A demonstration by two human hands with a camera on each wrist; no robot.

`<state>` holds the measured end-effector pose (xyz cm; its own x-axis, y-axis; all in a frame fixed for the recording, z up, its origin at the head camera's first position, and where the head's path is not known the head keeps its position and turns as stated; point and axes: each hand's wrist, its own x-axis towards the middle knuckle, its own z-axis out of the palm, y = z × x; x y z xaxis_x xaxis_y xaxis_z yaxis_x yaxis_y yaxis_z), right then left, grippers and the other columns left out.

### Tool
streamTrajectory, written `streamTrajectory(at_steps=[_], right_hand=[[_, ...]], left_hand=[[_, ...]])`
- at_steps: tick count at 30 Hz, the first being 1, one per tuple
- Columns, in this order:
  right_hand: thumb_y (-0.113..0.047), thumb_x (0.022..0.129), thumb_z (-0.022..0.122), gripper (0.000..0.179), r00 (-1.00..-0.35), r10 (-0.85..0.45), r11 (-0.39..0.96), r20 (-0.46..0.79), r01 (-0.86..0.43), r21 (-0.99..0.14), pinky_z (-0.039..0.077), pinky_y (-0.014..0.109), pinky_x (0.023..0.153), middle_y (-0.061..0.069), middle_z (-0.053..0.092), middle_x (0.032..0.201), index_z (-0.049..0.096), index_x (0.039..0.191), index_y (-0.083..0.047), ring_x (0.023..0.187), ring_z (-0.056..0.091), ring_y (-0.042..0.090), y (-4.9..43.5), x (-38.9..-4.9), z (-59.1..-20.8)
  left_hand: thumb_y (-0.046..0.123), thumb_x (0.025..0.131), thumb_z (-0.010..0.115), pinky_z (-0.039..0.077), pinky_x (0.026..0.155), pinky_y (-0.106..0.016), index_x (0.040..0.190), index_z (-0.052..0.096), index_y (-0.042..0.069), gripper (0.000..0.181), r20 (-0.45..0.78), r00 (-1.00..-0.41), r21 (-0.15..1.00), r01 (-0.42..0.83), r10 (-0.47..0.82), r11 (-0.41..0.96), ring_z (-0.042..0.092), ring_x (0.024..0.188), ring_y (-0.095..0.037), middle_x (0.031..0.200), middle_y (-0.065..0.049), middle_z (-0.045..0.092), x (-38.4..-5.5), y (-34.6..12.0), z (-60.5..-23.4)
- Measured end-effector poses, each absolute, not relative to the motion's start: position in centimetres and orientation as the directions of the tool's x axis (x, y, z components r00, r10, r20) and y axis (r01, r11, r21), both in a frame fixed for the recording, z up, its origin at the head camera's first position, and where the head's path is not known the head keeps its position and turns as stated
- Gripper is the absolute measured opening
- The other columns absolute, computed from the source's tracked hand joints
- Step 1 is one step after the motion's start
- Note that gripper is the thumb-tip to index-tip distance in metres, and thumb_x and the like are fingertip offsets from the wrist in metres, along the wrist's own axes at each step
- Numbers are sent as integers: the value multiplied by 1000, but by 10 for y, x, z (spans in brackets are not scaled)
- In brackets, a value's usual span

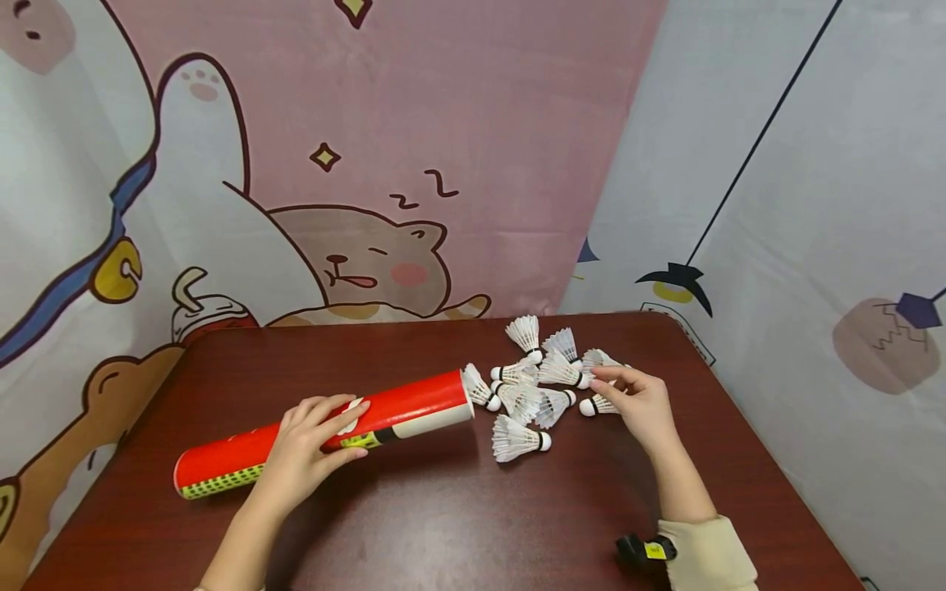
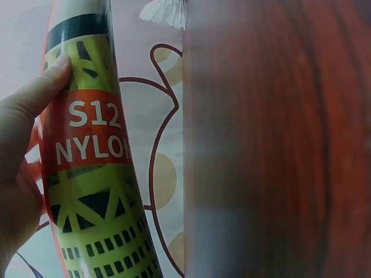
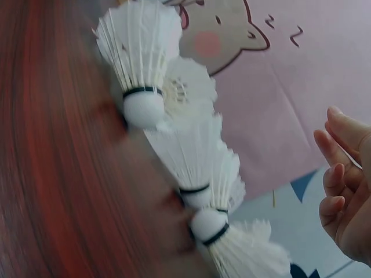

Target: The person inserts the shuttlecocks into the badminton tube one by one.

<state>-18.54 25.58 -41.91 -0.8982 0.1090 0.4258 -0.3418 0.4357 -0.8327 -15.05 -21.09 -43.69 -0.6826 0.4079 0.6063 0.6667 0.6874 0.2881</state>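
My left hand [image 1: 301,450] grips a long red shuttlecock tube [image 1: 424,404], which lies slanted with its right end higher in the head view. "S12 NYLON" reads on its side in the left wrist view. Just off the tube's right end lies a shuttlecock [image 1: 482,389], skirt toward the tube. Several more white shuttlecocks sit in a loose pile to the right, one [image 1: 520,438] nearer the front. At the pile's right side is my right hand [image 1: 641,404], thumb and forefinger close together beside a shuttlecock [image 1: 563,371]. In the right wrist view its bent fingers [image 3: 333,147] hold nothing.
The brown table [image 1: 443,517] has its far edge against a cartoon-printed cloth [image 1: 502,205]. A black strap piece with a yellow label [image 1: 654,550] is by the right sleeve [image 1: 705,554]. Another shuttlecock [image 1: 604,404] lies partly behind the right hand.
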Motion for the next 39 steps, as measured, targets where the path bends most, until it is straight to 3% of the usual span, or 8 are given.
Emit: streamTrajectory(at_steps=[4, 9, 12, 17, 24, 29, 33, 39], right_hand=[[-6, 80, 78, 21, -901, 158, 453, 405, -298, -840, 34, 24, 46, -7, 65, 74, 73, 100, 2, 56, 41, 10, 274, -190, -431], [-5, 82, 76, 23, -900, 182, 458, 395, -278, -844, 37, 21, 48, -8, 68, 82, 71, 102, 5, 60, 47, 7, 288, -189, -434], [-1, 83, 74, 23, -904, 190, 464, 383, -262, -847, 39, 20, 47, -4, 69, 82, 69, 103, 9, 58, 49, 7, 290, -185, -428], [0, 83, 73, 24, -915, 218, 477, 340, -204, -855, 42, 19, 50, -3, 68, 82, 68, 104, 11, 62, 52, 6, 296, -181, -426], [-13, 85, 75, 30, -931, 235, 495, 280, -134, -859, 45, 19, 54, -4, 69, 86, 69, 108, 4, 68, 56, 1, 323, -192, -458], [-23, 86, 74, 33, -936, 234, 555, 262, -93, -827, 45, 19, 57, -3, 69, 89, 70, 109, -1, 73, 55, 4, 332, -195, -471], [-29, 86, 74, 35, -945, 232, 569, 232, -62, -820, 45, 20, 59, -5, 69, 90, 71, 110, -3, 75, 55, 6, 335, -196, -476], [-31, 86, 73, 37, -956, 212, 569, 204, -49, -821, 45, 20, 62, -2, 70, 92, 71, 110, -3, 77, 56, 5, 337, -196, -481]], left_hand=[[56, 81, 64, 30, 88, -49, 131, 62, 22, 60, 607, -681, 284, 668, 411, 688, 47, 111, -26, 125, -4, 58, -150, -211, -437], [28, 65, 87, 30, 87, -49, 130, 62, 21, 71, 607, -678, 279, 670, 414, 688, 47, 110, -26, 124, -5, 58, -151, -211, -436], [37, 70, 83, 31, 87, -49, 130, 62, 21, 66, 610, -676, 276, 671, 414, 688, 47, 110, -26, 124, -5, 58, -151, -211, -436], [60, 83, 57, 31, 87, -49, 130, 62, 21, 61, 612, -675, 277, 672, 413, 687, 47, 110, -26, 124, -5, 58, -151, -211, -436], [27, 63, 88, 30, 87, -50, 130, 63, 21, 72, 610, -674, 270, 671, 417, 690, 47, 110, -27, 124, -6, 58, -150, -211, -436], [35, 69, 84, 31, 87, -50, 131, 62, 21, 67, 608, -674, 272, 673, 419, 688, 47, 110, -27, 124, -5, 58, -151, -211, -436], [54, 80, 65, 31, 87, -49, 131, 62, 22, 60, 609, -673, 272, 674, 420, 687, 47, 110, -26, 125, -5, 58, -151, -212, -436], [45, 76, 76, 30, 87, -49, 131, 62, 21, 62, 609, -672, 274, 677, 421, 683, 47, 110, -27, 125, -5, 57, -150, -212, -436]])
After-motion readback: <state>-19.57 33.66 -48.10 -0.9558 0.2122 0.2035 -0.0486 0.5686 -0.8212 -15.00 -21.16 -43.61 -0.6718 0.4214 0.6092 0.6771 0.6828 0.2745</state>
